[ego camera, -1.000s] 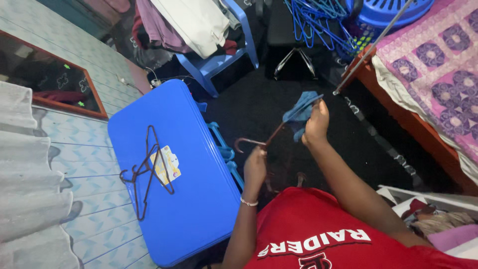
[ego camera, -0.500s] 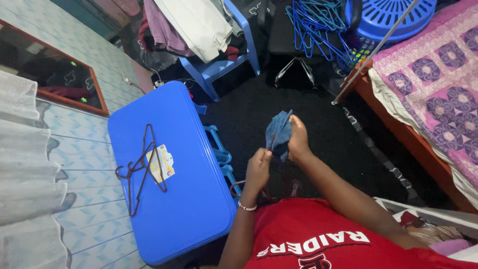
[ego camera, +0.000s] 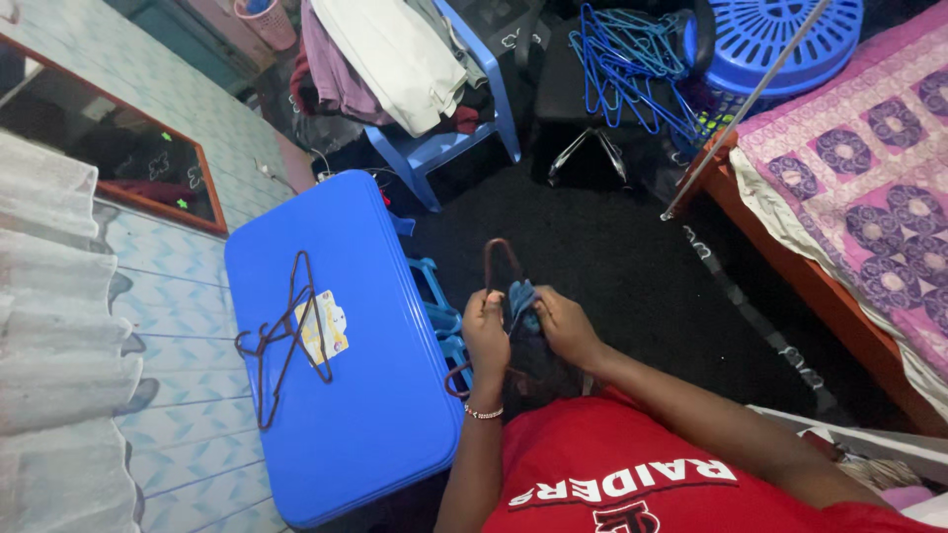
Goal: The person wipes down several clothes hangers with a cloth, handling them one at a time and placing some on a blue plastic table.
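Over black floor (ego camera: 632, 266), both hands' grip meets around brown hanger (ego camera: 499, 259).

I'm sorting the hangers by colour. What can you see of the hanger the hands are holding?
The hanger looks dark brown and thin, likely plastic. Its curved hook stands up above the left hand, which grips it. The right hand presses a small blue cloth against it. Its lower part is mostly hidden.

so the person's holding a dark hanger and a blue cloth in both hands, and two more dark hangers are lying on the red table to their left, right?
Not quite: the table is blue, not red, as the head view shows. The rest holds: the left hand and right hand hold a dark hanger and blue cloth, and dark hangers lie on that table.
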